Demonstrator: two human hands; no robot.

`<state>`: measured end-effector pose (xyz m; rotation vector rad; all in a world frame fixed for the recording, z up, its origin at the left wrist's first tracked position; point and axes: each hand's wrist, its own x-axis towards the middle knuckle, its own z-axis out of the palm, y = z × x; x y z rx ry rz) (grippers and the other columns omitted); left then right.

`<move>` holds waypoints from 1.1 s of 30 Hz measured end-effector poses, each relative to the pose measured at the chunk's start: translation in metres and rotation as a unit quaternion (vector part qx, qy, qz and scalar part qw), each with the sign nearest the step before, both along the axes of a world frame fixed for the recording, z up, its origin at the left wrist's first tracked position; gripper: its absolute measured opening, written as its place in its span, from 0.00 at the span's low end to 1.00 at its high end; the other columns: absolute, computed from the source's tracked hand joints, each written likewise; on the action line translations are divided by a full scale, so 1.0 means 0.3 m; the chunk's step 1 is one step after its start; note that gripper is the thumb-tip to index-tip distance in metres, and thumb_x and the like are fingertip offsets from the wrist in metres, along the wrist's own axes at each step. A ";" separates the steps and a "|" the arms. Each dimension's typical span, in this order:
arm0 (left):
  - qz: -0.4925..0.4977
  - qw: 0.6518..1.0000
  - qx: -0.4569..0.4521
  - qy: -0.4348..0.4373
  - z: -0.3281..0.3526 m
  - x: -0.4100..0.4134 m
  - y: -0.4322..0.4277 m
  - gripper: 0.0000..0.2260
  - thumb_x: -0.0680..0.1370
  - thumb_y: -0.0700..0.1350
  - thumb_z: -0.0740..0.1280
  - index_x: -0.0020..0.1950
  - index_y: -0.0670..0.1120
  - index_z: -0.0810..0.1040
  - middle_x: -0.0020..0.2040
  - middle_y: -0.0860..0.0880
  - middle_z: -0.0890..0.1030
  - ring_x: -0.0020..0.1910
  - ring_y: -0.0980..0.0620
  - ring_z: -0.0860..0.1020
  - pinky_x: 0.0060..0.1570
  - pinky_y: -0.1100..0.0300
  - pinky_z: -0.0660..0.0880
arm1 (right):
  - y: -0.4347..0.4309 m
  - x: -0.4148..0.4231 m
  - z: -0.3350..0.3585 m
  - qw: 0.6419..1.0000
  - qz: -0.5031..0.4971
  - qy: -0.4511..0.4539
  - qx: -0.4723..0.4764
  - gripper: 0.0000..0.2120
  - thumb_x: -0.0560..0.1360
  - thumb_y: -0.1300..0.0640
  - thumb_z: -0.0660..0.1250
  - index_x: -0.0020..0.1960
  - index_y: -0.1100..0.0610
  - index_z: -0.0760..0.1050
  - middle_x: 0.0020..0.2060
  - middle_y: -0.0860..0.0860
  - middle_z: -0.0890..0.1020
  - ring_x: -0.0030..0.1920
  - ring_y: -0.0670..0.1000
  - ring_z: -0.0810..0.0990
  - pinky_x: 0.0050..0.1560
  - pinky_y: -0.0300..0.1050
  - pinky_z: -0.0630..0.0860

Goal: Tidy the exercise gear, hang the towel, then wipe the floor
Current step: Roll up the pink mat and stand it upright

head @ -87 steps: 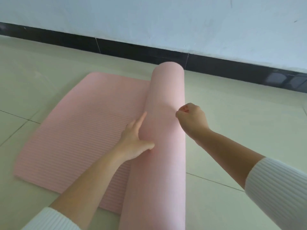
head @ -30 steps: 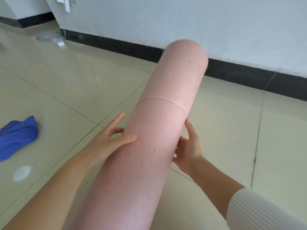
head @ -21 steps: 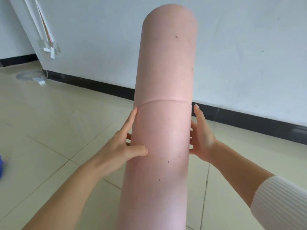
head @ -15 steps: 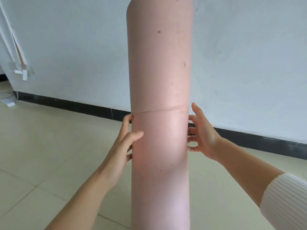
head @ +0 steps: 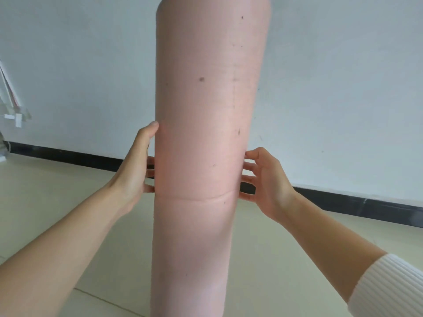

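The pink exercise mat (head: 206, 138) is rolled into a thick tube and stands upright in the middle of the head view; its top and bottom ends are cut off by the frame. My left hand (head: 135, 170) holds its left side, thumb up along the front and fingers reaching behind the roll. My right hand (head: 265, 179) is at the right side with fingers spread, their tips touching the roll. A seam line (head: 196, 197) runs across the roll just below both hands.
A white wall (head: 343, 88) with a black baseboard (head: 354, 204) is close behind the mat. Beige floor tiles (head: 57, 191) spread to both sides. White strips and a small clear stand (head: 13, 110) lean at the far left edge.
The mat went from half rolled on the floor to fully rolled and tipped upright. Both hands moved to its sides, and the view rose toward the wall; the blue cloth left the frame.
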<state>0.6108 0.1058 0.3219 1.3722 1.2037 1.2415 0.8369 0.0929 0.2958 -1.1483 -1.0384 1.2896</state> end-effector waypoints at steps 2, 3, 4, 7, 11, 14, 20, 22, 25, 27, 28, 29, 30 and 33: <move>0.014 0.998 -0.048 -0.032 0.060 -0.054 0.003 0.24 0.74 0.71 0.49 0.61 0.64 0.75 0.44 0.47 0.78 0.40 0.45 0.78 0.40 0.50 0.76 | 0.011 -0.039 0.067 1.000 0.016 0.009 0.021 0.15 0.73 0.46 0.58 0.54 0.44 0.79 0.56 0.48 0.81 0.54 0.52 0.81 0.58 0.56 0.76; 0.025 0.995 -0.074 -0.055 0.092 -0.081 0.000 0.26 0.73 0.71 0.49 0.61 0.62 0.76 0.44 0.47 0.78 0.38 0.44 0.79 0.41 0.49 0.76 | 0.017 -0.061 0.104 1.000 0.022 0.012 0.018 0.15 0.74 0.44 0.57 0.55 0.41 0.79 0.57 0.46 0.81 0.55 0.52 0.80 0.59 0.57 0.75; 0.035 0.992 -0.096 -0.071 0.125 -0.105 -0.004 0.28 0.73 0.71 0.49 0.60 0.58 0.77 0.43 0.48 0.78 0.36 0.45 0.79 0.41 0.48 0.76 | 0.021 -0.083 0.146 0.999 0.029 0.015 0.006 0.15 0.75 0.40 0.56 0.54 0.38 0.78 0.57 0.45 0.81 0.56 0.51 0.80 0.60 0.58 0.75; 0.043 0.983 -0.151 -0.090 0.236 -0.153 -0.021 0.29 0.73 0.70 0.48 0.52 0.52 0.78 0.39 0.49 0.78 0.32 0.49 0.77 0.39 0.50 0.75 | 0.020 -0.131 0.291 0.998 0.054 -0.003 -0.040 0.18 0.75 0.34 0.53 0.54 0.37 0.77 0.55 0.44 0.81 0.56 0.50 0.80 0.63 0.61 0.71; 0.037 0.979 -0.173 -0.103 0.433 -0.194 -0.055 0.25 0.75 0.66 0.50 0.47 0.52 0.80 0.44 0.45 0.77 0.41 0.46 0.76 0.41 0.50 0.75 | -0.016 -0.180 0.516 0.990 0.082 -0.058 -0.099 0.17 0.76 0.35 0.52 0.52 0.37 0.77 0.52 0.41 0.82 0.56 0.46 0.78 0.64 0.60 0.70; 0.030 0.967 -0.205 -0.151 0.602 -0.195 -0.098 0.25 0.77 0.64 0.53 0.54 0.51 0.83 0.52 0.48 0.84 0.51 0.48 0.81 0.52 0.50 0.73 | -0.068 -0.221 0.686 0.982 0.092 -0.091 -0.140 0.19 0.76 0.35 0.51 0.47 0.37 0.80 0.47 0.38 0.83 0.55 0.45 0.79 0.62 0.56 0.72; 0.023 0.978 -0.207 -0.022 0.745 -0.121 -0.238 0.16 0.74 0.53 0.69 0.61 0.57 0.74 0.53 0.60 0.81 0.53 0.60 0.80 0.47 0.65 0.74 | -0.210 -0.356 0.860 0.971 0.030 -0.119 -0.205 0.24 0.73 0.28 0.49 0.57 0.37 0.77 0.54 0.42 0.81 0.57 0.47 0.78 0.63 0.53 0.71; 0.028 0.976 -0.217 0.010 0.754 -0.143 -0.261 0.16 0.75 0.49 0.70 0.61 0.59 0.73 0.54 0.61 0.80 0.53 0.62 0.79 0.48 0.67 0.73 | -0.253 -0.363 0.895 0.973 0.024 -0.106 -0.204 0.21 0.74 0.29 0.54 0.60 0.35 0.75 0.56 0.36 0.79 0.58 0.42 0.78 0.59 0.44 0.71; -0.014 0.967 -0.243 0.072 0.744 -0.196 -0.235 0.19 0.75 0.45 0.70 0.62 0.60 0.71 0.54 0.62 0.79 0.54 0.63 0.77 0.49 0.68 0.72 | -0.284 -0.368 0.927 0.971 0.032 -0.134 -0.195 0.16 0.77 0.39 0.60 0.65 0.31 0.68 0.55 0.31 0.77 0.57 0.37 0.77 0.56 0.37 0.71; -0.048 0.956 -0.263 0.121 0.716 -0.218 -0.217 0.20 0.74 0.46 0.70 0.62 0.60 0.71 0.54 0.62 0.78 0.53 0.62 0.77 0.49 0.67 0.72 | -0.268 -0.373 0.900 0.961 0.023 -0.182 -0.208 0.16 0.79 0.41 0.57 0.66 0.32 0.68 0.56 0.30 0.77 0.58 0.37 0.75 0.58 0.37 0.69; -0.064 0.949 -0.272 0.145 0.700 -0.226 -0.218 0.19 0.74 0.46 0.70 0.62 0.60 0.70 0.53 0.63 0.78 0.53 0.62 0.77 0.48 0.67 0.71 | -0.254 -0.376 0.878 0.953 0.018 -0.203 -0.222 0.16 0.79 0.40 0.57 0.66 0.33 0.69 0.57 0.30 0.76 0.59 0.37 0.75 0.59 0.37 0.68; -0.076 0.941 -0.282 0.170 0.685 -0.234 -0.220 0.19 0.74 0.46 0.70 0.61 0.60 0.70 0.53 0.63 0.78 0.52 0.61 0.77 0.46 0.68 0.70 | -0.242 -0.379 0.854 0.945 0.017 -0.220 -0.240 0.17 0.78 0.39 0.57 0.66 0.36 0.70 0.57 0.31 0.76 0.59 0.39 0.75 0.59 0.38 0.68; -0.087 0.934 -0.292 0.188 0.667 -0.239 -0.225 0.20 0.74 0.46 0.70 0.62 0.59 0.69 0.53 0.64 0.77 0.53 0.60 0.77 0.45 0.69 0.69 | -0.230 -0.381 0.828 0.936 0.021 -0.236 -0.261 0.19 0.77 0.38 0.58 0.66 0.38 0.70 0.57 0.33 0.76 0.58 0.41 0.75 0.58 0.39 0.68; -0.106 0.918 -0.323 0.205 0.616 -0.233 -0.248 0.24 0.74 0.44 0.67 0.67 0.58 0.66 0.53 0.62 0.77 0.51 0.60 0.77 0.43 0.68 0.69 | -0.213 -0.392 0.758 0.906 0.061 -0.288 -0.303 0.22 0.73 0.38 0.65 0.63 0.43 0.66 0.51 0.39 0.77 0.51 0.42 0.76 0.50 0.40 0.72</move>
